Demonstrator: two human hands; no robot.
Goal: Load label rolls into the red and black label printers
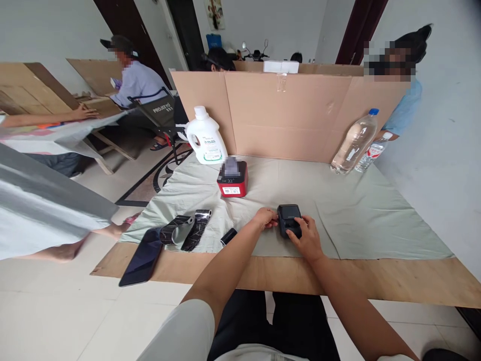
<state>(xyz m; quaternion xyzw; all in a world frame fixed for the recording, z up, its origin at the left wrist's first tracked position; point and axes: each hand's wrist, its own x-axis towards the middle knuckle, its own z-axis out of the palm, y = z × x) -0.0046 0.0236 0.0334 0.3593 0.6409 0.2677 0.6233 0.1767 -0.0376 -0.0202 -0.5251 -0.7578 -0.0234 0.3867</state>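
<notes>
Nearby: red printer (233,179) behind black device (289,219); detergent jug (205,136), bottles (355,143) farther back.

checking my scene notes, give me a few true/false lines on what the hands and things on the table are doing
1. Both hands touch the black device. True: left hand at its left side, right hand on its front.
2. The red box is in the right hand. False: it stands untouched on the cloth.
3. The white jug stands upright. True.
4. The clear bottle lies flat. False: it leans on the cardboard.
</notes>
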